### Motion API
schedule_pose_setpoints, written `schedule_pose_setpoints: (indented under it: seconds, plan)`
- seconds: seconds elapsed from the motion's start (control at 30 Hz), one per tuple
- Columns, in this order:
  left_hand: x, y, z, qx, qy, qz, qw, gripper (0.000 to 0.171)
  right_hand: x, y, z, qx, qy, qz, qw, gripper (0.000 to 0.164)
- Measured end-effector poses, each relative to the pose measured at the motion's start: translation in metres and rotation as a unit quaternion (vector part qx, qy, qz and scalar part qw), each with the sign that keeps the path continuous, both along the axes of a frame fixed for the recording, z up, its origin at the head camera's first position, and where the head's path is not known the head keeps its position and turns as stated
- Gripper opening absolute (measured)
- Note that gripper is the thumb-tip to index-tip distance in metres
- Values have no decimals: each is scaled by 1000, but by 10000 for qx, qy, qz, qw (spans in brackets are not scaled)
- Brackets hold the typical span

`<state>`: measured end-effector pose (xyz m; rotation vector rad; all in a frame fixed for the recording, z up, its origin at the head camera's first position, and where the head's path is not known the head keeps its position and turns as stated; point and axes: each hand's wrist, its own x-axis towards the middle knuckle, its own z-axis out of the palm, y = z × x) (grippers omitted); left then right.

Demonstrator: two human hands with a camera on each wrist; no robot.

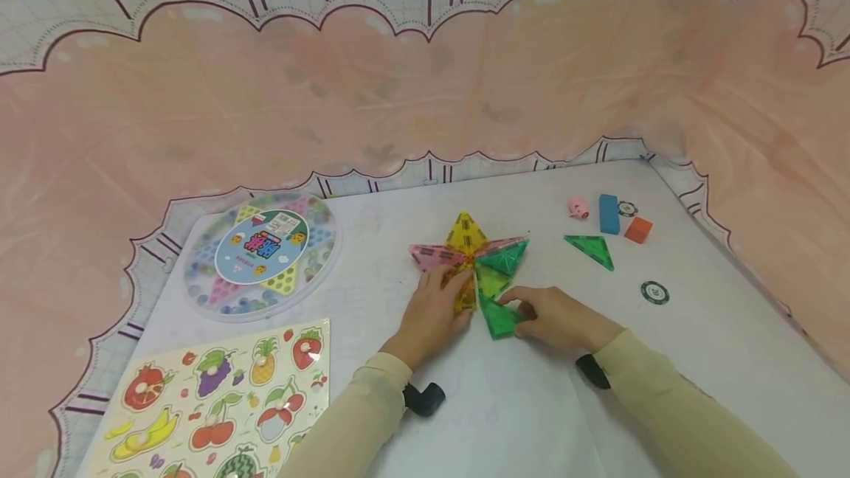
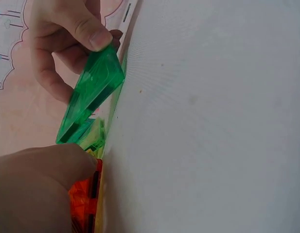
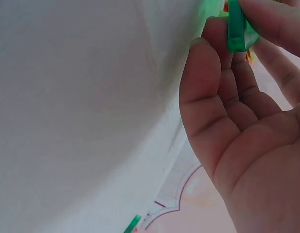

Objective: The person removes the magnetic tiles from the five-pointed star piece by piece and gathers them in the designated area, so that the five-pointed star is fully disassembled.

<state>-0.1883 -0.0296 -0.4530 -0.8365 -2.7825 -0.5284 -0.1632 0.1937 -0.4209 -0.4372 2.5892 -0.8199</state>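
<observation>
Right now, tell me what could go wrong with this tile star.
The right hand pinches the tilted green tile near one end, so it might slip. It could also bump the lime tile in the star. The left hand touches the orange tile; pressing unevenly might skew the arrangement.

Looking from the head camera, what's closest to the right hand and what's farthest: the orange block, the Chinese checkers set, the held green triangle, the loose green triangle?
Starting nearest the right hand:
1. Held green triangle: in its grip.
2. Loose green triangle: beyond it, slightly right.
3. Orange block: farther back and right.
4. Chinese checkers set: far over on the left.
</observation>
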Motion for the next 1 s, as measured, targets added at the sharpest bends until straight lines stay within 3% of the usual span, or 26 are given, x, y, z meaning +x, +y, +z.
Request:
schedule_pose_setpoints:
  seconds: [0.27, 0.5, 0.73, 1.0]
  plan:
    - [0, -1, 1, -29, -39, -35, 10000, 57, 5, 13, 5, -201, 215, 45, 9996, 37]
    - [0, -1, 1, -16, -17, -46, 10000, 57, 7, 29, 8, -256, 579, -187, 9978, 33]
    - [1, -2, 1, -45, -161, 22, 9999, 58, 5, 52, 9, -201, 704, -273, 9969, 31]
    - [1, -1, 0, -42, -52, -3, 10000, 57, 4, 77, 6, 3, 806, -644, 9947, 26]
